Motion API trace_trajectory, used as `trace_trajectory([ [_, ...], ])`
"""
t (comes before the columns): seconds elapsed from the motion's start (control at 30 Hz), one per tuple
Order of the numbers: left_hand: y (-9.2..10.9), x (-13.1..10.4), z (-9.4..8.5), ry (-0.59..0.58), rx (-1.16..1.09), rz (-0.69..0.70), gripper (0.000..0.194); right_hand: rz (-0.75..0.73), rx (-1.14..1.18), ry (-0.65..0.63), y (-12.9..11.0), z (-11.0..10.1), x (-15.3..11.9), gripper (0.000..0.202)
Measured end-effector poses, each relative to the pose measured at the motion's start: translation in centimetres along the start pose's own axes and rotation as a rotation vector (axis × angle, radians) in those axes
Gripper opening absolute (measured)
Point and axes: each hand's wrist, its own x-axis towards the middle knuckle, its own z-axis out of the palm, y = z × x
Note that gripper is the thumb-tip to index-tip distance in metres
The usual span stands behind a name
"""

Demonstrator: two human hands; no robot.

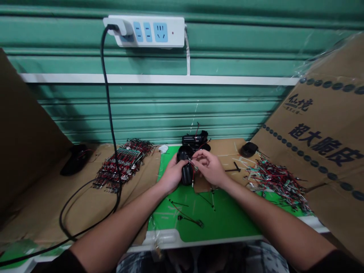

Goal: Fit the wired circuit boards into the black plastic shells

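A black plastic housing (187, 175) with a rounded top is gripped by my left hand (174, 172), whose thumb lies across its front. My right hand (209, 167) is at the housing's upper right, thumb and index finger pinched on thin red and black wires (193, 175) that hang from it. The exact part between those fingertips is too small to make out. Just behind stand more black housings (195, 139) with wires sticking out. On the green board (224, 223) before me lies a loose wired component (191, 220).
Bundled wired boards (122, 163) lie on cardboard at left, beside a black shell (76, 159). A tangled wire heap (280, 184) and a black part (248, 149) are at right. A black cable (109, 110) drops from the power strip (148, 32). A cardboard box (321, 125) walls the right.
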Motion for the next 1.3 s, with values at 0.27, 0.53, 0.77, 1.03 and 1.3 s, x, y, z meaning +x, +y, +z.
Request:
trace_trajectory([
  [0.27, 0.2, -0.3, 0.4, -0.033, 0.053, 0.033, 0.041, 0.207, 0.092, -0.023, -0.1, 0.6, 0.1, 0.044],
  [0.53, -0.1, -0.6, 0.5, -0.083, 0.024, -0.033, 0.047, 0.172, 0.077, -0.050, -0.7, 0.5, 0.0, 0.035],
  [0.77, -0.3, -0.4, 0.4, -0.039, 0.067, 0.029, 0.041, 0.166, 0.099, -0.041, -0.8, 0.4, 0.1, 0.032],
  [1.03, -0.3, -0.4, 0.2, -0.066, 0.045, 0.003, 0.039, 0.171, 0.136, -0.075, -1.0, 0.4, -0.1, 0.035],
  [1.3, 0.7, 0.1, 0.1, 0.113, -0.090, -0.087, 0.034, -0.129, -0.198, -0.040, -1.0, -1.1, 0.1, 0.027],
])
